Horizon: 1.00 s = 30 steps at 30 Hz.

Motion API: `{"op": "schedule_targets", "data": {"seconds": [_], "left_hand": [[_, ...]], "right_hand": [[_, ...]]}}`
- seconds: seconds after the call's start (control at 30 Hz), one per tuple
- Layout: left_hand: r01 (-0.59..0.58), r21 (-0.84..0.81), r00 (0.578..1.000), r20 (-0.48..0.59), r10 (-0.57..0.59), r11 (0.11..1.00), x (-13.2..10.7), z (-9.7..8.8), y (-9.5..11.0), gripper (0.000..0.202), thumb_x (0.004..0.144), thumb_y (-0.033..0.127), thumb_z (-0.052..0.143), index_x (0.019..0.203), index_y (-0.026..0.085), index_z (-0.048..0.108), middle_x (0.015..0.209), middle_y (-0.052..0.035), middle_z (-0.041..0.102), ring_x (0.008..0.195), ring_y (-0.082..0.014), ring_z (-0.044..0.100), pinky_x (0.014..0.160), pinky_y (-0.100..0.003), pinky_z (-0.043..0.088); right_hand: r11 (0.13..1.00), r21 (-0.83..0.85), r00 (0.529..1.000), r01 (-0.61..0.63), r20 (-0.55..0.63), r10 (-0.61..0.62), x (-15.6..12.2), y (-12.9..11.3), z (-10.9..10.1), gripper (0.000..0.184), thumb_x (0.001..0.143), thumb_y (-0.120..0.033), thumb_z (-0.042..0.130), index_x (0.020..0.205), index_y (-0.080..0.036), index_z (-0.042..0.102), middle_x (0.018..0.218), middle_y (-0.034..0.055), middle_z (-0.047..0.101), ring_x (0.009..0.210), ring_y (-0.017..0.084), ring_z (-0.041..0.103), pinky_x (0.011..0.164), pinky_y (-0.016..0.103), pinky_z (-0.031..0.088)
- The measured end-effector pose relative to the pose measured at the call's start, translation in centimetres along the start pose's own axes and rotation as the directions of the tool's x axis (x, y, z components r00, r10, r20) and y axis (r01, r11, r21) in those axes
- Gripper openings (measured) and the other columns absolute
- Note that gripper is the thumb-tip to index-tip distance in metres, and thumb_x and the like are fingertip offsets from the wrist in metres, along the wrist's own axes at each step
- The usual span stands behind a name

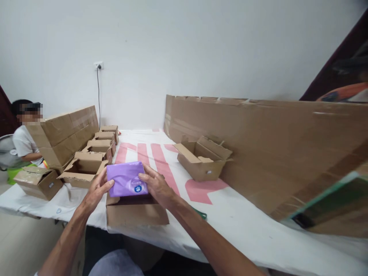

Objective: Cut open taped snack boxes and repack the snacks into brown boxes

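Note:
Between my two hands is a purple soft pack with a round blue logo; it resembles a tissue pack. My left hand grips its left end, thumb on the front face. At the right end my right hand clasps it, with the thumb on the front as well. The pack is held above a cardboard box at the table's near edge. The pack and my hands hide most of that box's opening, so its contents do not show.
Several open cardboard boxes line the table's left side, before stacked cartons. Another open box stands right of centre. A tall cardboard panel borders the right. A person sits at far left. A green strap lies nearby.

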<state>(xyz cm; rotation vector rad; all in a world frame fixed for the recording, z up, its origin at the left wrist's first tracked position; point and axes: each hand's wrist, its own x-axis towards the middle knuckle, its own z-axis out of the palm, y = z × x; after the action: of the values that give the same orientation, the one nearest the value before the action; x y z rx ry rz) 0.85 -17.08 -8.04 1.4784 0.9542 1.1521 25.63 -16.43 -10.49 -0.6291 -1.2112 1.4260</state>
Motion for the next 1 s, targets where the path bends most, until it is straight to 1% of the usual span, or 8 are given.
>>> {"op": "schedule_targets", "data": {"seconds": [0.1,0.27,0.4,0.47,0.53,0.6,0.7,1.0], "left_hand": [[-0.023,0.124,0.999,-0.028,0.026,0.992,0.8,-1.0,1.2,0.107,0.078,0.050,0.087,0.167,0.024,0.032,0.156,-0.0187,0.054,0.145,-0.0407,0.050,0.118,-0.054,0.043],[-0.039,0.187,0.981,0.196,0.001,0.982,2.0,-0.4,2.2,0.106,0.070,0.038,0.094,0.161,0.025,0.042,0.151,-0.0173,0.059,0.138,-0.0408,0.057,0.113,-0.053,0.048],[-0.113,0.021,0.988,-0.106,0.115,0.993,2.4,1.1,0.4,0.103,0.065,0.039,0.096,0.154,0.019,0.048,0.149,-0.0167,0.061,0.140,-0.0387,0.055,0.114,-0.047,0.048],[-0.177,-0.085,0.954,-0.259,0.150,0.981,2.4,1.7,-0.7,0.099,0.065,0.040,0.095,0.149,0.019,0.049,0.143,-0.0156,0.066,0.135,-0.0361,0.060,0.111,-0.045,0.050],[-0.198,-0.152,0.943,-0.298,0.146,0.968,2.3,2.1,-1.4,0.093,0.063,0.040,0.095,0.143,0.021,0.052,0.135,-0.0131,0.070,0.127,-0.0334,0.065,0.104,-0.043,0.055],[-0.134,-0.175,0.962,-0.261,0.085,0.975,2.1,2.1,-1.5,0.082,0.064,0.042,0.094,0.134,0.022,0.057,0.126,-0.0104,0.073,0.116,-0.0312,0.070,0.091,-0.039,0.060],[0.015,-0.135,0.983,-0.178,-0.039,0.991,1.7,1.3,-1.2,0.061,0.069,0.049,0.088,0.117,0.020,0.063,0.112,-0.0085,0.074,0.099,-0.0280,0.074,0.072,-0.033,0.062],[0.143,0.093,0.987,0.059,-0.149,0.985,1.9,-0.5,-1.9,0.062,0.071,0.035,0.084,0.128,0.018,0.067,0.115,-0.0115,0.078,0.104,-0.0261,0.072,0.065,-0.024,0.056]], "right_hand": [[0.993,-0.107,0.999,-0.039,0.022,0.042,1.1,-1.3,-0.4,0.078,0.080,-0.044,0.082,0.152,-0.025,0.058,0.140,0.0086,0.070,0.126,0.032,0.067,0.105,0.045,0.054],[0.949,-0.313,0.991,0.027,0.135,0.016,3.1,-3.2,-0.1,0.071,0.076,-0.051,0.086,0.139,-0.023,0.069,0.137,0.0121,0.072,0.125,0.036,0.066,0.105,0.051,0.055],[0.973,-0.231,1.000,0.008,-0.013,-0.011,2.5,-2.0,-0.3,0.084,0.083,-0.063,0.077,0.155,-0.027,0.051,0.153,0.0146,0.059,0.134,0.034,0.061,0.103,0.050,0.056],[0.981,-0.179,0.997,-0.078,0.003,0.080,1.5,-0.7,-0.5,0.090,0.083,-0.062,0.078,0.159,-0.029,0.043,0.157,0.0160,0.053,0.138,0.035,0.058,0.099,0.050,0.059],[0.982,-0.130,0.986,-0.140,0.070,0.150,0.6,0.4,-0.4,0.084,0.084,-0.058,0.080,0.156,-0.030,0.046,0.154,0.0145,0.057,0.136,0.035,0.060,0.096,0.050,0.060],[0.990,-0.065,0.986,-0.127,0.099,0.133,0.1,1.1,-0.2,0.070,0.086,-0.054,0.078,0.148,-0.031,0.055,0.146,0.0109,0.064,0.129,0.035,0.065,0.094,0.050,0.061],[0.996,-0.038,0.997,-0.079,-0.004,0.079,0.6,1.4,-0.1,0.055,0.085,-0.057,0.076,0.131,-0.029,0.065,0.137,0.0088,0.070,0.120,0.034,0.070,0.089,0.047,0.062],[0.959,-0.239,0.961,-0.155,-0.261,0.090,2.3,1.3,-1.1,0.086,0.078,-0.069,0.073,0.150,-0.028,0.052,0.150,0.0135,0.061,0.133,0.035,0.062,0.092,0.042,0.059]]}}
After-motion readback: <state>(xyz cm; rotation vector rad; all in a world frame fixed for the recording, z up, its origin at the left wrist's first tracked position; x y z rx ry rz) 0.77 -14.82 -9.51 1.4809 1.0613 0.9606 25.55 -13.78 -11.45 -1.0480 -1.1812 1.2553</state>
